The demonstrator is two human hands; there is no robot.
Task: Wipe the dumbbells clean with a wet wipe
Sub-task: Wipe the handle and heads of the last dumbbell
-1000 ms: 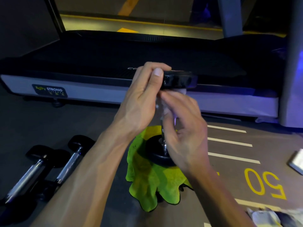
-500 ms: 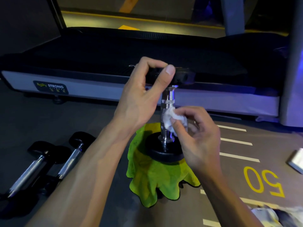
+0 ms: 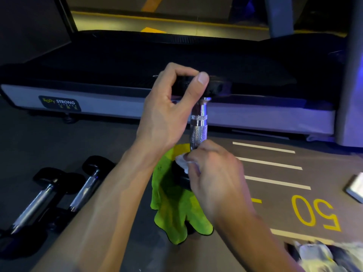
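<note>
Around you on the floor [image 3: 121, 138]: a treadmill [image 3: 176, 61] runs across the far side, its pale side rail carrying a "BODY STRONG" label [image 3: 60, 103]. Two spare dumbbells [image 3: 57, 191] lie side by side at your lower left, black heads and chrome handles, well apart from your work. White lane lines and a yellow "50" [image 3: 316, 213] are painted on the floor to your right, and a pale flat object [image 3: 355, 190] sits cut off at the right edge. A crumpled pale heap [image 3: 322, 254] lies at the lower right corner; what it is cannot be told.

The dumbbell [image 3: 199, 130] you are cleaning stands upright, its lower head resting on a lime-green cloth [image 3: 176, 211] spread on the floor. Your right forearm hides most of that lower head.

Your left hand [image 3: 167, 114] reaches in from the lower left and is clamped on the top head, thumb in front, fingers curled over it. Your right hand [image 3: 214, 173] is closed on a white wet wipe [image 3: 182, 161], pinching it against the bottom of the knurled handle, just above the lower head.
</note>
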